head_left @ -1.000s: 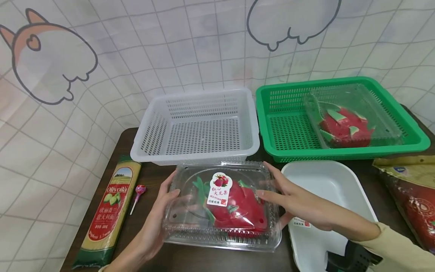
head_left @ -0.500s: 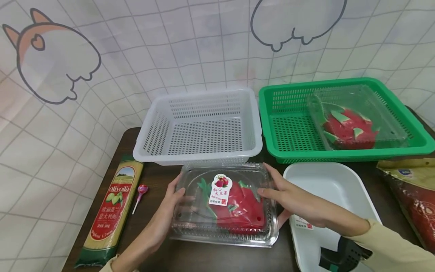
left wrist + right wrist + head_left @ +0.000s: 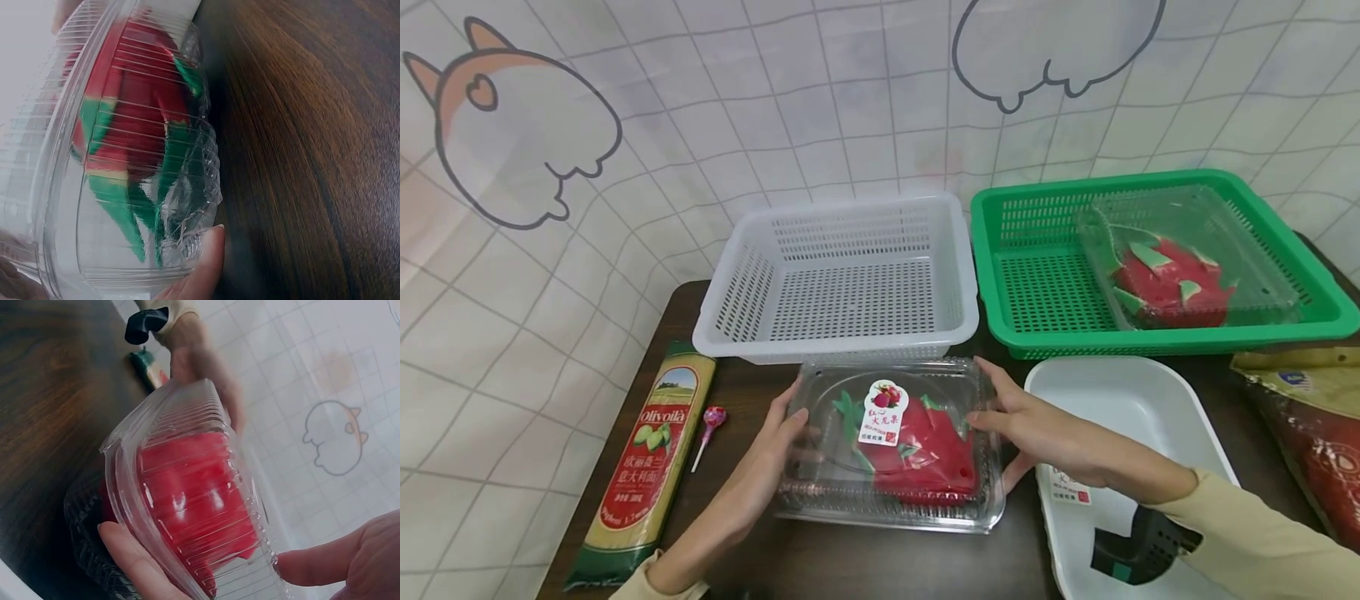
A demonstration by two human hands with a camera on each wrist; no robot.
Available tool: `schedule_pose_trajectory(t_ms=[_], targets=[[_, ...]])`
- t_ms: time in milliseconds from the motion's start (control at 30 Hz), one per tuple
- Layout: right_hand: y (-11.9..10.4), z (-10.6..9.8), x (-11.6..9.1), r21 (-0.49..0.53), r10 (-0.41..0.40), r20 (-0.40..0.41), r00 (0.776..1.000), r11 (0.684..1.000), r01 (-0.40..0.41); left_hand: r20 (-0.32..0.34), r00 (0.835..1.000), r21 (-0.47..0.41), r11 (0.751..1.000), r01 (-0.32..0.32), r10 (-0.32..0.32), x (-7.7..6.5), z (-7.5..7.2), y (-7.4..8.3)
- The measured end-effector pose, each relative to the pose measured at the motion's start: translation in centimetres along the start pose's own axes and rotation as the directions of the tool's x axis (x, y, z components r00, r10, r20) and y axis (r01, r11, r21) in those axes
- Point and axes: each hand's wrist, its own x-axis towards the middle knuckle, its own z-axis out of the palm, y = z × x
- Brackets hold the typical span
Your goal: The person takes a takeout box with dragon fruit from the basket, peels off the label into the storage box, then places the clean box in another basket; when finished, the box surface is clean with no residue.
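A clear plastic clamshell box (image 3: 820,487) with a red dragon fruit (image 3: 932,467) inside is held between both hands in front of the white basket. Its lid carries a white label (image 3: 883,414). My left hand (image 3: 775,446) grips the box's left side, thumb on the lid's edge. At the opposite side my right hand (image 3: 1037,429) holds it, with thumb and fingers spread over lid and base in the right wrist view. The left wrist view shows the box's ribbed wall and the fruit's green leaf tips close beside the dark wood table (image 3: 300,156).
Behind stand a white basket (image 3: 850,348) and a green basket (image 3: 1037,342) containing another boxed dragon fruit (image 3: 1172,283). A white tray (image 3: 1120,392) lies right, beside a red and gold bag (image 3: 1315,450). Spaghetti (image 3: 647,467) and a lollipop (image 3: 713,417) lie left.
The box has shifted slightly, its near edge sitting higher in the head view than a second ago. Both hands keep their hold and move with it.
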Motion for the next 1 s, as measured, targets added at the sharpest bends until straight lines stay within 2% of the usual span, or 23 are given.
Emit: schedule_pose_trajectory(t_ms=[400,767,1000], targets=[[-0.4,-0.5,0.4,-0.070,-0.028,-0.030,0.999,0.997,0.025,-0.014,1.000,0.079,0.997,-0.001,0.002,0.5,0.0,0.4],[-0.7,-1.2,0.5,-0.120,-0.029,-0.040,0.999,0.992,0.024,0.017,1.000,0.046,0.999,0.002,-0.003,0.8,0.1,0.4],[-0.8,-1.4,0.4,-0.134,-0.031,-0.058,0.998,0.991,0.023,0.020,1.000,0.095,0.995,-0.019,0.018,0.9,0.0,0.7]])
